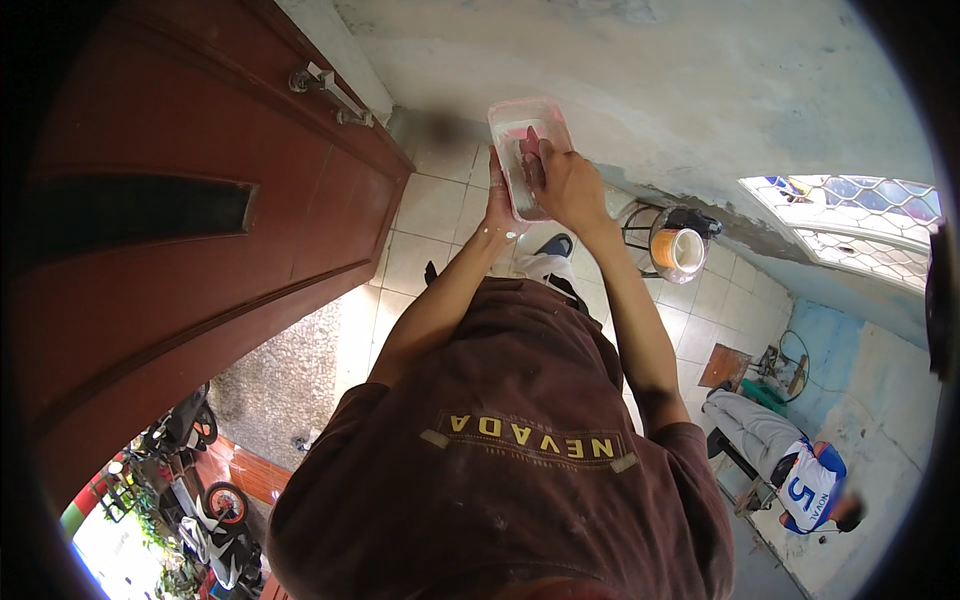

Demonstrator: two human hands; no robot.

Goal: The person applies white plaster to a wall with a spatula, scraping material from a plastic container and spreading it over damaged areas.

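Observation:
A pinkish, see-through rectangular plastic tub [497, 125] is held out in front of me, with whitish paste smeared over its inside. My left hand [500, 205] is closed around the tub's left side and underside, with white specks near the wrist. Over the tub's right side, my right hand [570, 190] grips a pink-red scraper [530, 142]. Its blade reaches into the tub; the lower part is hidden by my fingers.
A patchy plastered wall [700, 110] rises ahead. To the left is a brown door [320, 210] with a metal handle [340, 95]. An orange-and-white bucket [678, 250] sits on a stool at right. Another person [790, 470] is at far right; motorbikes [215, 520] stand at lower left.

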